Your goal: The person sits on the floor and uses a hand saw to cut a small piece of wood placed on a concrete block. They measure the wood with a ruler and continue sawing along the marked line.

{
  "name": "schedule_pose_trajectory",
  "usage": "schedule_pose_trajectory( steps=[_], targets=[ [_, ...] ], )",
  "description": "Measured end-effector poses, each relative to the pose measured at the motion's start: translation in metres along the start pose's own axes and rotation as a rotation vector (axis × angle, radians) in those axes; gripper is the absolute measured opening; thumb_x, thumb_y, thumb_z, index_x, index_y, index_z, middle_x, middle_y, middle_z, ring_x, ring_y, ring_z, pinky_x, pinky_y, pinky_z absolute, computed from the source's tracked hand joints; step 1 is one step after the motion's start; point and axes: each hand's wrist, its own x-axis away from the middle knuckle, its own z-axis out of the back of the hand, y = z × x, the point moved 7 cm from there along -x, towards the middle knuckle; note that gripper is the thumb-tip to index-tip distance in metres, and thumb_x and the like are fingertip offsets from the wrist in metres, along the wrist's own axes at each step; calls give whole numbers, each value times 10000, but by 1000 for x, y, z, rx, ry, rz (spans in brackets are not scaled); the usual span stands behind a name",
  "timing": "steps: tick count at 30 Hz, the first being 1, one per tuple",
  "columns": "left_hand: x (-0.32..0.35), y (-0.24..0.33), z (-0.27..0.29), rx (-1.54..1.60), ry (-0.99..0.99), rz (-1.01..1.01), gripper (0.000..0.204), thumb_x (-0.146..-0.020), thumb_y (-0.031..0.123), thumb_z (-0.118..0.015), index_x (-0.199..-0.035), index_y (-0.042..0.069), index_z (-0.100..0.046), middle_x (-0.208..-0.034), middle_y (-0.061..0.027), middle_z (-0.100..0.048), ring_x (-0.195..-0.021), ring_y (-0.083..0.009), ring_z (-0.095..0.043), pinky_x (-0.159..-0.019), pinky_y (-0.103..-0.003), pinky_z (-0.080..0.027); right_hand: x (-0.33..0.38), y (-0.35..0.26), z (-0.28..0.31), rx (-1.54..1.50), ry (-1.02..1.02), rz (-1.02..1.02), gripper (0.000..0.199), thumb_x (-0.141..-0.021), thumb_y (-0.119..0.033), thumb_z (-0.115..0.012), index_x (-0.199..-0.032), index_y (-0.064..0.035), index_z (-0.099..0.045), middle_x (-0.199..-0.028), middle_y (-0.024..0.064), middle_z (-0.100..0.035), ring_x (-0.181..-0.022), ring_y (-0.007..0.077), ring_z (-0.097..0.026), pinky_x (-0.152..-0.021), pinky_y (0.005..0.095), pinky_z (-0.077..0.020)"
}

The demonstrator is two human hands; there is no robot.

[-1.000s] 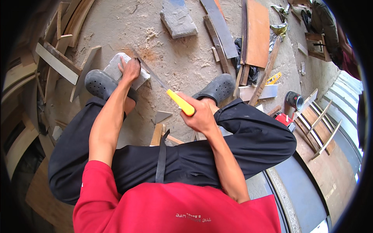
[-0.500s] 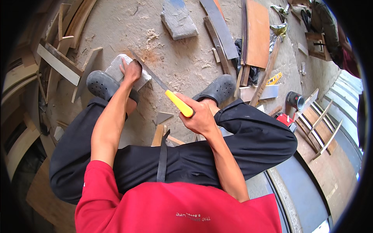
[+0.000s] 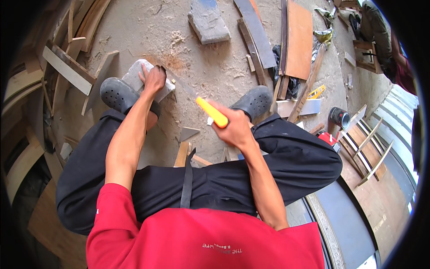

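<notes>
My right hand (image 3: 234, 126) is wrapped round the yellow handle of a handsaw (image 3: 211, 111). Its thin blade, smeared by motion, points up and left toward the pale block (image 3: 133, 79). On top of that block presses my left hand (image 3: 154, 79), one finger stretched over the surface and the others curled down. What those curled fingers grip is hidden. A small light bit (image 3: 173, 81) shows beside them at the block's right edge, close to the blade. The block sits against my left clog (image 3: 117, 95).
Reddish sawdust (image 3: 172, 62) lies beyond the block. Another rough block (image 3: 209, 24) stands farther off. Boards (image 3: 299, 40) and offcuts lie at right, near a can (image 3: 340, 117); curved wooden pieces (image 3: 67, 69) crowd the left. Another person (image 3: 378, 33) is at far right.
The saw and my right hand have moved back, down and to the right. The blade has drawn away from beside my left hand, which stays on the block.
</notes>
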Motion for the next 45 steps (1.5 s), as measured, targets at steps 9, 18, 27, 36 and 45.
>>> schedule_pose_trajectory(
  steps=[9, 18, 27, 36, 45],
  targets=[
    [-7, 14, 5, -61, -29, -77, 422, -935, 288, -391, -1150, -8, -602, -1201, -268, -587, -1384, -608, -90, -1072, -725, 5, 2, -1, -14, -32, 12, 54, 544, -776, -66, -667, -1309, -142, -589, -1057, 188, -682, -912, 370, -667, -766, 384, -552],
    [-9, -5, -3, -15, 18, -25, 425, -951, 277, -361, -1055, -27, -638, -1221, -278, -586, -1414, -567, -79, -1096, -701, 15, -4, 6, -20, -85, 0, 41, 540, -771, -78, -679, -1301, -144, -599, -1001, 213, -677, -881, 404, -649, -741, 419, -546],
    [-11, 8, 10, 32, 11, 8, 459, -960, 296, -331, -1042, -53, -617, -1229, -269, -586, -1438, -524, -74, -1101, -707, -10, -14, 16, -23, -92, -37, -13, 510, -779, -95, -673, -1285, -126, -615, -1080, 205, -673, -947, 368, -666, -791, 379, -556],
    [4, 28, 29, 67, 52, 37, 497, -966, 331, -341, -1124, -58, -608, -1237, -270, -587, -1422, -532, -124, -1087, -708, -17, -7, 22, -13, -49, 54, 47, 530, -771, -94, -678, -1295, -133, -606, -1062, 186, -681, -910, 368, -669, -768, 397, -562],
    [7, 28, 28, 0, 143, -74, 357, -914, 257, -416, -1036, 30, -664, -1112, -223, -642, -1309, -488, -326, -1047, -723, -67, -12, 17, -37, -24, 54, 55, 577, -761, -66, -677, -1324, -159, -586, -1112, 167, -676, -920, 355, -671, -786, 390, -562]
  ],
)
